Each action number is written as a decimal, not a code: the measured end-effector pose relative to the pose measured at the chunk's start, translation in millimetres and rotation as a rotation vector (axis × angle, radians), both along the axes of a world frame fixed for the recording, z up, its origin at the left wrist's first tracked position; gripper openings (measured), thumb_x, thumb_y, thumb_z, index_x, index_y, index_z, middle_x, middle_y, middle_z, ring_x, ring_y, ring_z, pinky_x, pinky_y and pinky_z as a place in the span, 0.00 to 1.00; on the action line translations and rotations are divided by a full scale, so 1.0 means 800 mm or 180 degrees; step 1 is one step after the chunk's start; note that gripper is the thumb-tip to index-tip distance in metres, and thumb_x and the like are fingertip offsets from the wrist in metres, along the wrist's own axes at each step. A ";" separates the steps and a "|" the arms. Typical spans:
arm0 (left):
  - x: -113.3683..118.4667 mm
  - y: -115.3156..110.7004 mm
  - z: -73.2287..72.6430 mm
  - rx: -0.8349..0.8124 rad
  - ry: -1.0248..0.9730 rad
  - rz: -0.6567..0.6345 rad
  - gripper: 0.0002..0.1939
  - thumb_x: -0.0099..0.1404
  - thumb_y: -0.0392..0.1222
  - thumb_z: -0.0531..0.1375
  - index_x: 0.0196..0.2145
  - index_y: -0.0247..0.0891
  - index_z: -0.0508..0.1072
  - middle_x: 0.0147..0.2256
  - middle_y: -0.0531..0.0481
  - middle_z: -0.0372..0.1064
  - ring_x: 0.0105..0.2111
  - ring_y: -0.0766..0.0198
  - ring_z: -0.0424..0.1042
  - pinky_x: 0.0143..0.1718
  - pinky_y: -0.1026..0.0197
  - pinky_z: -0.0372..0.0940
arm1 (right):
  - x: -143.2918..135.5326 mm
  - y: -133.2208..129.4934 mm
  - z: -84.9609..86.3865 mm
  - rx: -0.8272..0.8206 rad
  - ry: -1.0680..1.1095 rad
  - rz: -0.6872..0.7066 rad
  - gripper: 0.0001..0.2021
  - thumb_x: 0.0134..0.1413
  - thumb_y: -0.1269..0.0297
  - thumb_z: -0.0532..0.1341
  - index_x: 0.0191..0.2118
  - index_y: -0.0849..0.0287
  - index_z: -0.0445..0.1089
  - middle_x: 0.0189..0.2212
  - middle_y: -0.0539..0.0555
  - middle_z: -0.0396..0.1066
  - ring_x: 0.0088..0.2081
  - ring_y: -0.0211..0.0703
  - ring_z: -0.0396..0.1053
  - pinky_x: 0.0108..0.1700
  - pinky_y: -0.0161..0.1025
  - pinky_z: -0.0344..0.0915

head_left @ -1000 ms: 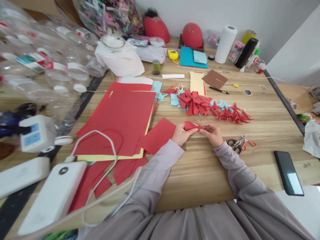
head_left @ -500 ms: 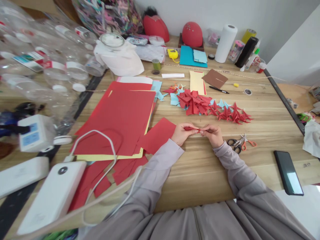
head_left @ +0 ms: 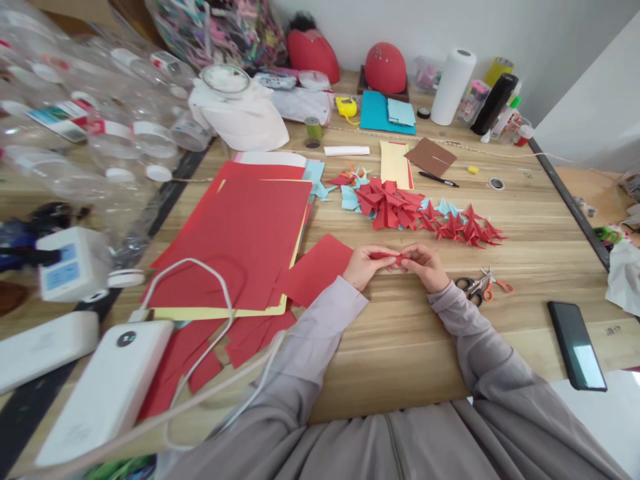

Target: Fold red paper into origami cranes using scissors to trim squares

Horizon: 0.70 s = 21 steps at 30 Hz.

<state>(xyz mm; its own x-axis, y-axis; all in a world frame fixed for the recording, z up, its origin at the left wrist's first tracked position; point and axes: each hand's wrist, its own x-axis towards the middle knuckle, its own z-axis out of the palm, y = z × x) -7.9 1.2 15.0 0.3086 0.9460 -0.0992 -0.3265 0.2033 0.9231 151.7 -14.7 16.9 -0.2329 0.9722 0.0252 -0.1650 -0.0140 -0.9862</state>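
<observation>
A small folded piece of red paper (head_left: 387,255) is pinched between both hands over the middle of the table. My left hand (head_left: 363,266) grips its left part; my right hand (head_left: 426,267) pinches the right end between thumb and fingers. Most of the paper is covered by fingers. Just left of my left hand lies a flat red paper sheet (head_left: 319,270), partly under the sleeve. Beyond the hands sits a heap of folded red paper cranes (head_left: 390,203), with light blue ones (head_left: 447,207) among them.
Large red sheets (head_left: 250,233) are stacked to the left, near a white power bank (head_left: 107,393) with a cable. Scissors (head_left: 484,287) lie right of my right hand, a phone (head_left: 577,345) farther right. Plastic bottles (head_left: 110,133) crowd the left; a brown paper square (head_left: 430,160) lies behind.
The fingers of my right hand have shifted slightly on the red paper, and a bit more of it shows between the hands. Everything else stays in place.
</observation>
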 end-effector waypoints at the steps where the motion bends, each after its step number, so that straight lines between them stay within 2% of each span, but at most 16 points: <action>1: 0.000 0.000 0.001 0.0017 0.0039 0.0008 0.10 0.44 0.39 0.69 0.28 0.35 0.78 0.22 0.50 0.74 0.23 0.65 0.71 0.27 0.62 0.67 | 0.000 0.000 0.000 -0.0012 -0.0001 0.0034 0.14 0.41 0.58 0.69 0.33 0.58 0.67 0.24 0.49 0.74 0.24 0.34 0.68 0.28 0.34 0.65; 9: 0.001 -0.004 0.008 0.0339 0.0564 0.0047 0.13 0.44 0.44 0.69 0.27 0.34 0.77 0.23 0.50 0.73 0.24 0.65 0.71 0.30 0.62 0.67 | 0.002 0.000 -0.005 -0.0019 -0.0047 0.0023 0.13 0.40 0.59 0.69 0.29 0.59 0.68 0.21 0.48 0.73 0.21 0.32 0.66 0.26 0.32 0.64; 16: 0.003 -0.004 0.006 0.0668 0.0498 0.0055 0.10 0.46 0.44 0.68 0.23 0.35 0.76 0.23 0.50 0.70 0.24 0.66 0.69 0.29 0.62 0.66 | 0.002 0.001 -0.007 -0.0073 -0.0039 -0.0104 0.12 0.38 0.58 0.70 0.25 0.59 0.71 0.20 0.47 0.72 0.21 0.34 0.67 0.26 0.34 0.66; 21: 0.003 -0.005 0.005 0.0568 0.0346 0.0034 0.09 0.45 0.43 0.69 0.22 0.35 0.76 0.23 0.51 0.70 0.23 0.66 0.70 0.29 0.61 0.67 | 0.002 0.000 -0.007 -0.0097 0.0026 -0.0173 0.10 0.37 0.59 0.70 0.24 0.58 0.72 0.18 0.47 0.71 0.21 0.34 0.66 0.25 0.34 0.65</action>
